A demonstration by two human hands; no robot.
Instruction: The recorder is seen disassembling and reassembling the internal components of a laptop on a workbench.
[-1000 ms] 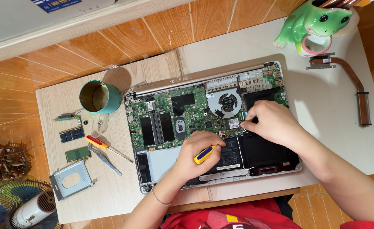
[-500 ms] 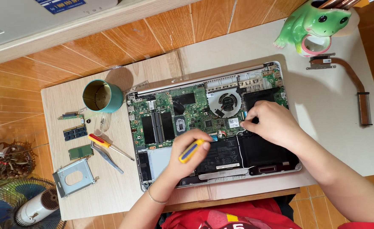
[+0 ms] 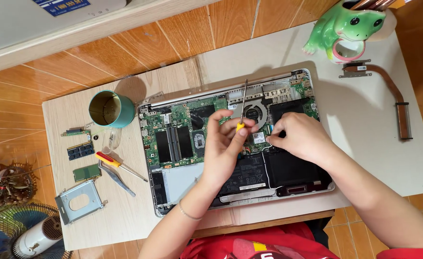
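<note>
Pale wooden worktop [image 3: 125, 225] carrying an opened laptop [image 3: 230, 144], its green circuit board, round fan [image 3: 253, 113] and black battery [image 3: 288, 168] exposed; left hand [image 3: 226, 146] closed around a screwdriver with a yellow handle [image 3: 241, 123], the thin metal shaft held nearly upright above the board beside the fan; right hand [image 3: 300, 139] resting on the battery area, fingers curled and fingertips [image 3: 273, 135] pressed at a small module just right of the screwdriver, whether anything is pinched there cannot be told; left of the laptop, a teal cup [image 3: 108, 109], two green memory sticks [image 3: 83, 160], a second screwdriver with a red and yellow handle [image 3: 118, 164], metal tweezers [image 3: 116, 177] and a metal drive bracket [image 3: 79, 201]; at the upper right, a green frog-shaped holder [image 3: 346, 26] and a copper heat pipe [image 3: 389, 93], well apart from both hands; a small fan with a wire cage [image 3: 24, 232] on the floor at lower left.
</note>
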